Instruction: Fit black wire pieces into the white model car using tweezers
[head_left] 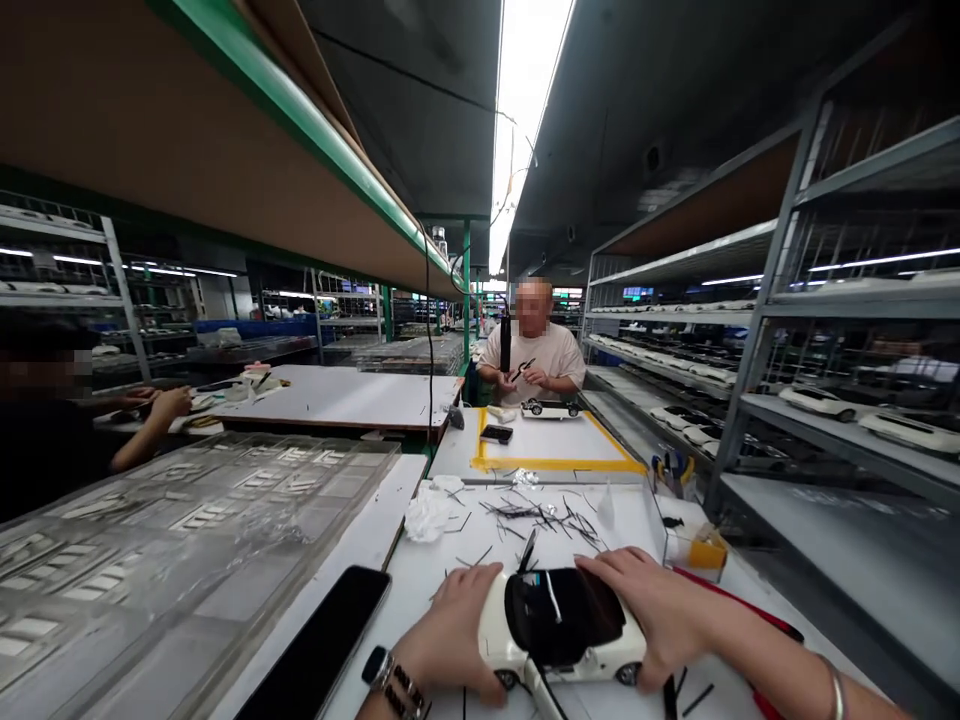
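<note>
A white model car (502,625) with a dark cabin rests on the white worktop (480,490) right in front of me. My left hand (450,632) wraps round its left end, thumb on the near side and fingers over the far side. Round the right end closes my right hand (664,612), also with thumb near and fingers far. The car's near door (546,690) swings out toward me, and a dark panel stands raised on the far side. Thin black strips (551,515) lie scattered beyond the car, with a few more near my right wrist.
Left of my left hand lies a black phone (319,645), beside clear trays (225,530) of small parts. Crumpled white wrapping (433,510) sits past the car. A clear box (694,545) stands at right. A co-worker (536,350) sits opposite; racks (787,410) of cars line the right.
</note>
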